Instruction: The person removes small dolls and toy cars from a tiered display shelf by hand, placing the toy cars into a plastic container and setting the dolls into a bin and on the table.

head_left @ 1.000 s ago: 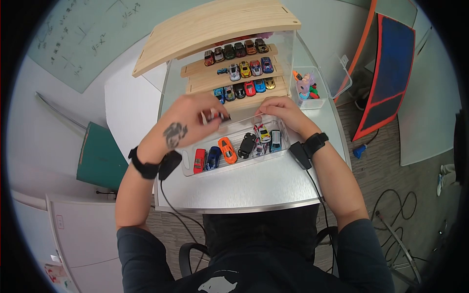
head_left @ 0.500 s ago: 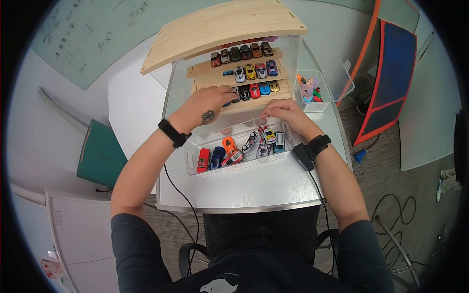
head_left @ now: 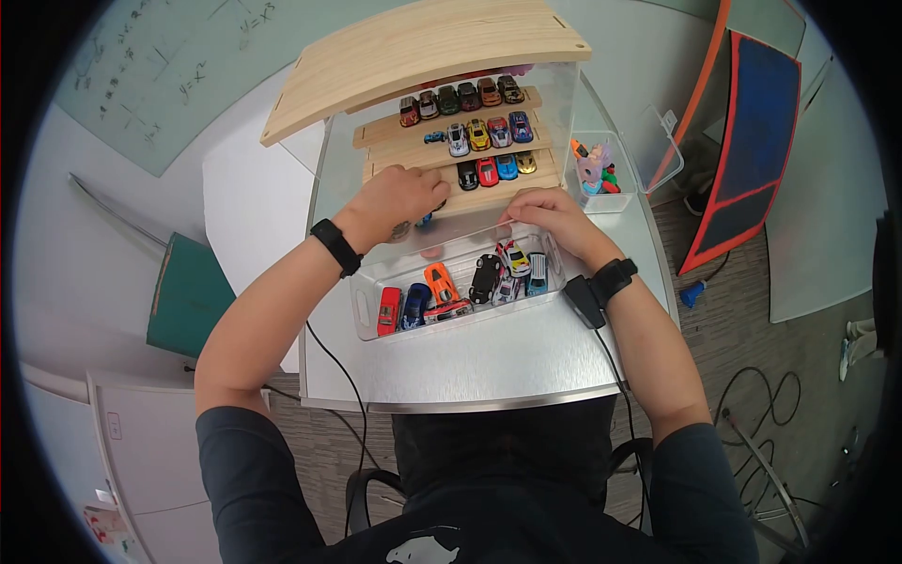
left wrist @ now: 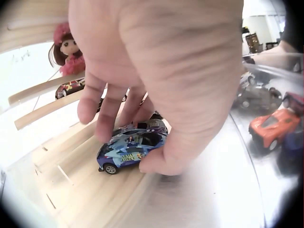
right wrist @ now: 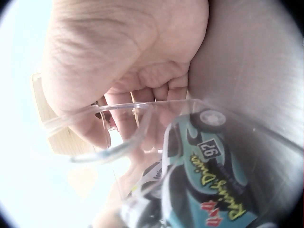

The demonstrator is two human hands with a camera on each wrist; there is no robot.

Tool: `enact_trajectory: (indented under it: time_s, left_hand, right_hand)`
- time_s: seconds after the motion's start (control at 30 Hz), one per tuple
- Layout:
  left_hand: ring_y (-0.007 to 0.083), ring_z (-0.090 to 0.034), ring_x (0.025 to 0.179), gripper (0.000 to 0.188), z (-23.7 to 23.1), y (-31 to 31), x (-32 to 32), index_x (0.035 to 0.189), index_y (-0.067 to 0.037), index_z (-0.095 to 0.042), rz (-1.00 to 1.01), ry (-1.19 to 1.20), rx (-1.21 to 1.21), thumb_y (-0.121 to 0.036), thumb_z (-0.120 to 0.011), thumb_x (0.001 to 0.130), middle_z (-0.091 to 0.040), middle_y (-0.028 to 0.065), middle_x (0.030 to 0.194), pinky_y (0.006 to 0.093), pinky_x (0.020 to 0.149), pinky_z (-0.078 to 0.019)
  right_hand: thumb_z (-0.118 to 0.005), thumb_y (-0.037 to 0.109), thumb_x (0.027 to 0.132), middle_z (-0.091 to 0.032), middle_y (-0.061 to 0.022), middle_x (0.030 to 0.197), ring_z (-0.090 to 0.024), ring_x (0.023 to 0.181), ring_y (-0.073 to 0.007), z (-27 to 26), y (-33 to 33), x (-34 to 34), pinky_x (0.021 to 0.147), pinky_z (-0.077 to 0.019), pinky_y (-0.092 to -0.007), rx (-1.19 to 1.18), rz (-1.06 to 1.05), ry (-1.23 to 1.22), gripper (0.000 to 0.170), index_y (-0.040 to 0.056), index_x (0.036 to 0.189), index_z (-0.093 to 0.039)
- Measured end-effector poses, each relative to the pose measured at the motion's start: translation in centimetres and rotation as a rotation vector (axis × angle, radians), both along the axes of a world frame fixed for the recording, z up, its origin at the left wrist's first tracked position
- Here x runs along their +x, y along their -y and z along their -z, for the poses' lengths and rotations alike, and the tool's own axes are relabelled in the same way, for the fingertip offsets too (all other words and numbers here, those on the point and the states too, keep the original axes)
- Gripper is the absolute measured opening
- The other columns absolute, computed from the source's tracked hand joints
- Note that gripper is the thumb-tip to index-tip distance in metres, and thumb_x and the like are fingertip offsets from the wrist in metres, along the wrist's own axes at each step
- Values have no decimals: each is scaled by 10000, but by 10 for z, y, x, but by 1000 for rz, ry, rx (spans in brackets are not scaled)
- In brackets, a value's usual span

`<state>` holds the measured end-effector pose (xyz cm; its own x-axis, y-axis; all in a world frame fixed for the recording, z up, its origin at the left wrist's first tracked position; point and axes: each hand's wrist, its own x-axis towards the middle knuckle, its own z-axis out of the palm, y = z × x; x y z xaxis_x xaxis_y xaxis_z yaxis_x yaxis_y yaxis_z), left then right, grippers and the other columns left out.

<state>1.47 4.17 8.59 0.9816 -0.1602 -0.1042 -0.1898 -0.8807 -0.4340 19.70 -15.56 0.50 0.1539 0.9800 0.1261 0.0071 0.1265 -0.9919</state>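
Note:
My left hand [head_left: 399, 197] is at the left end of the lowest wooden shelf [head_left: 498, 195]. In the left wrist view, its thumb and fingers pinch a blue camouflage toy car [left wrist: 128, 151] from either side, near the shelf edge. A purplish toy car [left wrist: 154, 124] sits right behind it, partly covered by the fingers. My right hand [head_left: 554, 218] grips the far rim of a clear plastic tray [head_left: 361, 305]. Inside lie several toy cars, among them an orange one [head_left: 439, 282], a black one [head_left: 485, 279] and a teal one [right wrist: 204, 166].
Rows of toy cars [head_left: 477, 134] fill the tiered shelves under a wooden lid [head_left: 423, 56]. A doll in pink [left wrist: 69, 52] stands higher up. A clear box [head_left: 601, 199] with small toys stands at right. A cable [head_left: 338, 362] hangs over the table's front edge.
My left hand has gone from above the tray, where it held a small car, to the lowest shelf. A red-and-white car now lies in the tray. My right hand stays at the rim.

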Motion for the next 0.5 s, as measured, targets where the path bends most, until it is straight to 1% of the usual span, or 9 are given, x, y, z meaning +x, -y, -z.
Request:
enact_trajectory:
  time_s: [0.07, 0.1, 0.17, 0.2, 0.27, 0.3, 0.4, 0.43, 0.5]
  left_hand:
    - [300, -635, 888, 354, 0, -1, -5, 1045, -45, -515, -144, -82, -85, -82, -663, 727, -581, 105, 965, 387, 740, -533]
    - [300, -635, 888, 354, -1, -2, -7, 1045, -45, -515, -150, -83, -84, -82, -663, 727, -581, 105, 965, 387, 740, -533]
    - [334, -639, 864, 327, -4, -2, -9, 1009, -46, -545, -266, -78, -210, -105, -670, 712, -611, 130, 915, 408, 736, -530]
    - [334, -639, 864, 327, -7, -2, -12, 1009, -46, -545, -268, -80, -211, -105, -670, 712, -611, 130, 915, 408, 736, -530]
    - [346, -639, 842, 275, -14, -3, -19, 964, -51, -579, -382, -91, -257, -119, -671, 714, -635, 150, 894, 419, 726, -527]
    - [346, -639, 842, 275, -17, -5, -24, 964, -51, -579, -384, -91, -256, -119, -671, 714, -635, 150, 894, 419, 726, -527]
    - [359, -633, 832, 257, -22, -3, -39, 955, -43, -594, -533, -104, -322, -130, -669, 724, -652, 158, 892, 431, 726, -514]
    - [359, -633, 832, 257, -19, -5, -45, 955, -43, -594, -541, -104, -322, -130, -669, 724, -652, 158, 892, 431, 726, -514]
    - [360, -632, 827, 221, -14, -7, -54, 913, -34, -594, -508, 49, -322, -123, -675, 727, -653, 159, 863, 429, 717, -510]
  right_hand:
    - [-594, 157, 899, -708, -56, 912, -629, 897, -128, -1, -1, -1, 864, -465, -263, 5, 0, 2, 203, 1, 930, -719]
    - [-595, 159, 898, -708, -56, 911, -630, 898, -129, -1, -1, -1, 867, -464, -264, 5, 9, 15, 204, 0, 929, -719]
    - [-596, 161, 896, -708, -56, 909, -630, 899, -130, -1, 0, -1, 870, -463, -265, 3, 16, 28, 205, 0, 929, -719]
    - [-596, 164, 895, -708, -56, 910, -629, 901, -129, -1, 0, -1, 872, -461, -265, 8, 13, 26, 207, 0, 928, -719]
    - [-597, 166, 895, -708, -55, 910, -629, 903, -129, -1, 0, -1, 875, -460, -265, 15, 7, 28, 210, 0, 928, -720]
    - [-594, 167, 895, -708, -58, 912, -628, 905, -131, -1, 0, -1, 877, -459, -266, 10, 9, 31, 212, -1, 929, -719]
    - [-587, 168, 897, -707, -64, 919, -627, 911, -135, -3, 2, -3, 882, -457, -267, 4, 23, 15, 218, -4, 931, -718]
    - [-583, 168, 898, -706, -69, 925, -627, 916, -138, -4, 2, -4, 884, -457, -268, 4, 32, 6, 222, -6, 932, -717]
    - [-581, 168, 898, -706, -72, 928, -628, 920, -140, -4, 1, -4, 886, -456, -269, 6, 25, 20, 224, -8, 933, -715]
